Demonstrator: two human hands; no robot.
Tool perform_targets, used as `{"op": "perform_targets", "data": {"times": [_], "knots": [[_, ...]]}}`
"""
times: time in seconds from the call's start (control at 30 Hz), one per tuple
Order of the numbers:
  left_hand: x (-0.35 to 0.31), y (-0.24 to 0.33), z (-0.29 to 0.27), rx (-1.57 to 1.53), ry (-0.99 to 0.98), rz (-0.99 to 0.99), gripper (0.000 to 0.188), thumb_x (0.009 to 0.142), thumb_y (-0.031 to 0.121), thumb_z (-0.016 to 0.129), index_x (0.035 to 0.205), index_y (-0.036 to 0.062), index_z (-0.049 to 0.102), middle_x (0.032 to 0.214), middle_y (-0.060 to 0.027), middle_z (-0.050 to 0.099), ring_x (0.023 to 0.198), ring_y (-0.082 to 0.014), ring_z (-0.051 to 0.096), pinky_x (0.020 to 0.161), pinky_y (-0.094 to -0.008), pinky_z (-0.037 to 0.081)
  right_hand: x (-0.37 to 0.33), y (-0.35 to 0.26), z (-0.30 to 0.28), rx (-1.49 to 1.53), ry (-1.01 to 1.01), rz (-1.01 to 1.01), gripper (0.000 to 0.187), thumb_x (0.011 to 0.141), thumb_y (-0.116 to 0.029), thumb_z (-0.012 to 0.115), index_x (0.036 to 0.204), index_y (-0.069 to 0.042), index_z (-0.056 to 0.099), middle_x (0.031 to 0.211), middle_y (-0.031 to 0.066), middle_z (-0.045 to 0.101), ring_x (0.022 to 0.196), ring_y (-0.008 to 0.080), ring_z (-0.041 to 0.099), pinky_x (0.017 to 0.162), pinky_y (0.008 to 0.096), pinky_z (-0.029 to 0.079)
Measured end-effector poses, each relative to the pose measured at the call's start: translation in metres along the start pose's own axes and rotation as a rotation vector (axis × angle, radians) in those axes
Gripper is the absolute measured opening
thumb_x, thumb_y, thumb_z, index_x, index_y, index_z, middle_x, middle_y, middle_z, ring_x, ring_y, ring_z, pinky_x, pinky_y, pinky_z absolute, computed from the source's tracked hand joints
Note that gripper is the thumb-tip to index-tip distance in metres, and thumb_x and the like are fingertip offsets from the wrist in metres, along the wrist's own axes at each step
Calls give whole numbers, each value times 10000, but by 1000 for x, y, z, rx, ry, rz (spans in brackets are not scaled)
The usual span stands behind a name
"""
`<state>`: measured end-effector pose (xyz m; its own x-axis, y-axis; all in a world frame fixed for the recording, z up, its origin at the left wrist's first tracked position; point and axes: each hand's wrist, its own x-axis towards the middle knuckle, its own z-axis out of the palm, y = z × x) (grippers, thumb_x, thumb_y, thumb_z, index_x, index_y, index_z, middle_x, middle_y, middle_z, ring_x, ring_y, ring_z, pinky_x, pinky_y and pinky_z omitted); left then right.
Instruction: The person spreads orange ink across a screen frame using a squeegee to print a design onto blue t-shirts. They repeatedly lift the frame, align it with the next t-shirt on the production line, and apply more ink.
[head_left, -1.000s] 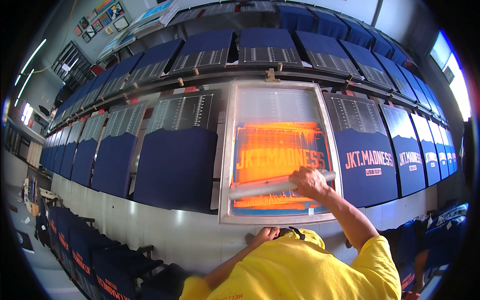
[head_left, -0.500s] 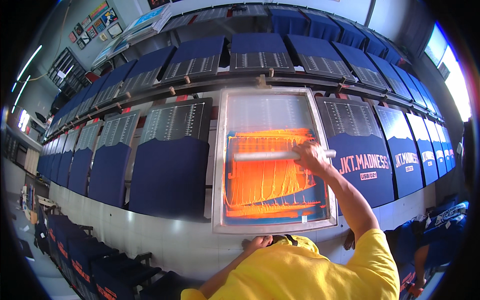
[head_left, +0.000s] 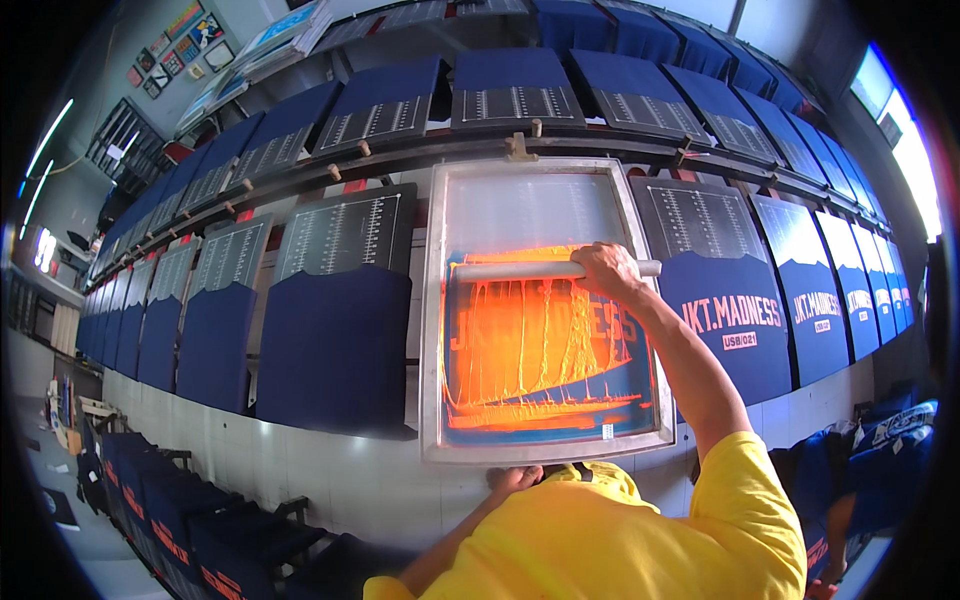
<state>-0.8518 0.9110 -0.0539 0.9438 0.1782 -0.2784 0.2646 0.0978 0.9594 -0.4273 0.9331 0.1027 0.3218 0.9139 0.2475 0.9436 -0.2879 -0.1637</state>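
A screen printing frame [head_left: 432, 330] with pale metal rails lies in front of me. Thick orange ink [head_left: 510, 345] covers much of its mesh, ridged and stringy, over blocky lettering. My right hand [head_left: 606, 270] is closed around the right part of a long pale squeegee [head_left: 520, 271], which spans the mesh crosswise near the upper edge of the ink. At the frame's near rail, my left hand [head_left: 514, 480] is curled against the edge, its fingertips partly hidden. Navy shirt fabric under the mesh is mostly covered by the frame.
Left of the frame, a plain navy shirt [head_left: 335, 350] lies on a dark board with white scale marks [head_left: 345, 232]. To the right lies a printed navy shirt [head_left: 725, 310]. A rail [head_left: 400, 153] runs behind the frame. Another person's arm [head_left: 838, 530] shows at lower right.
My right hand has pushed the squeegee away from me, up the mesh, exposing more ink and lettering below it. My left hand stays at the near rail. The whole view has shifted slightly.
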Motion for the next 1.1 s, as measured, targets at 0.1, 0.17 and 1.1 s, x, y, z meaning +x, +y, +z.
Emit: {"op": "perform_targets", "data": {"times": [0.1,0.17,1.1], "knots": [[3,-1,0,-11,-26,45,424,1083,367,451,819,50,553,718,-26,523,690,-138,488,672,-328,435,-17,-8,-1,8,-65,64,218,737,-276,749,876,-122,681,816,80,688,816,320,670,736,466,534],[4,5,1,-32,-7,26,424,1083,365,450,817,52,553,716,-27,523,682,-134,482,666,-319,433,-34,-18,-3,28,-78,76,222,724,-260,765,871,-119,678,813,74,681,818,313,670,738,466,535],[4,33,2,45,6,-62,355,1080,323,461,1039,-12,571,823,-51,555,778,-134,499,729,-312,435,-267,-164,26,61,-66,67,656,690,-475,811,1177,-100,584,1267,76,540,1113,265,523,902,419,436]]}}
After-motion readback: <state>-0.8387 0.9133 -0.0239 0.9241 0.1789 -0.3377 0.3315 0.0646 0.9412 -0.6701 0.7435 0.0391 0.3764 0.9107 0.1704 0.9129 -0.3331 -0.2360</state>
